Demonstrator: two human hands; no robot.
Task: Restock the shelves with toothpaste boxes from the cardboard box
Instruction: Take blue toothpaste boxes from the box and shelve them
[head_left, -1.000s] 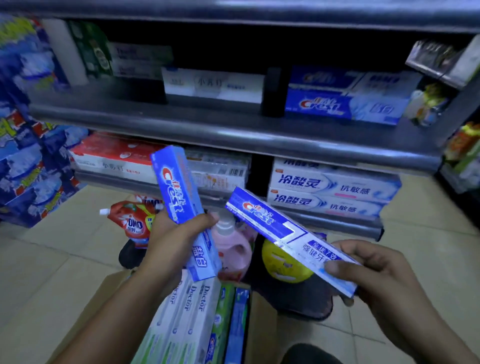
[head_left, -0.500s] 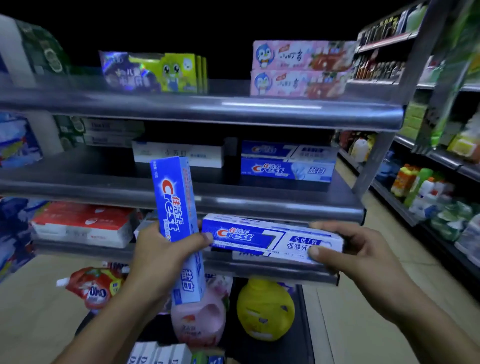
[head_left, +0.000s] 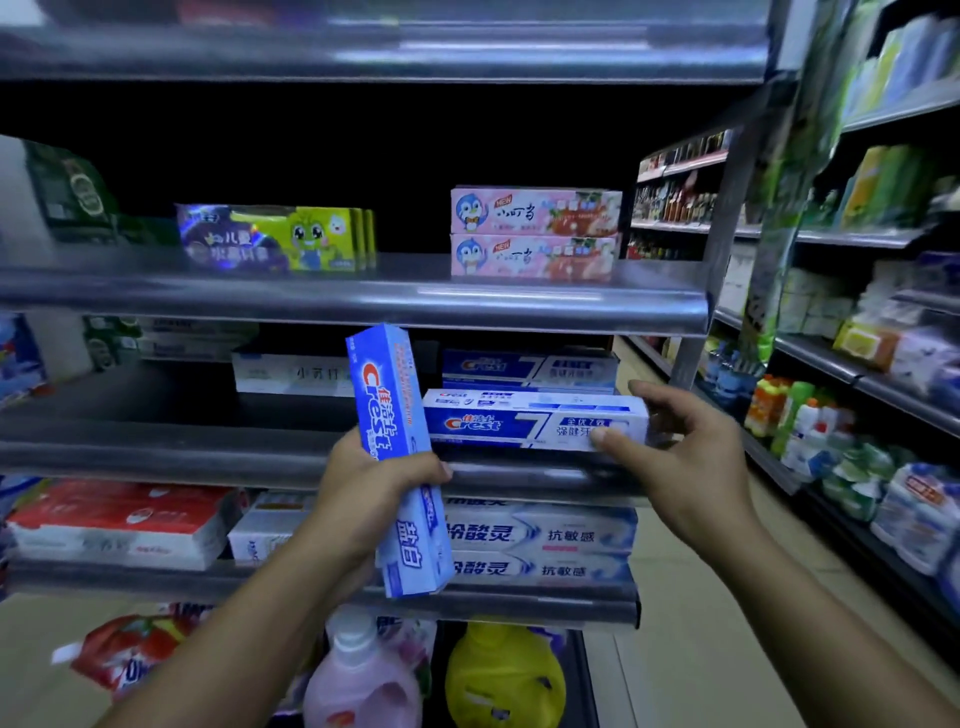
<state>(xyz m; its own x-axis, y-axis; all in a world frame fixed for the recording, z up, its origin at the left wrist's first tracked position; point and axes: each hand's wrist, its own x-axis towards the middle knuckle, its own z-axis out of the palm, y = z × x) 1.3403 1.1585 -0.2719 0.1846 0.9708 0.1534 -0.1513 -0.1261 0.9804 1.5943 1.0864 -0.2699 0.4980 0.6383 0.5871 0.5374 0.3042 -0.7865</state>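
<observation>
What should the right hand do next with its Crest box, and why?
Probably slide the horizontal Crest box back onto the middle shelf, toward the matching Crest boxes behind it. The right hand grips its end at the shelf's front lip; the left hand holds a second box upright.

This is a shop aisle. Tiered metal shelves (head_left: 363, 306) carry toothpaste boxes (head_left: 535, 228) in rows, fronts facing out. A second rack (head_left: 857, 383) on the right holds bottles (head_left: 810, 431) and packs, and detergent jugs (head_left: 498, 670) stand lowest.
</observation>
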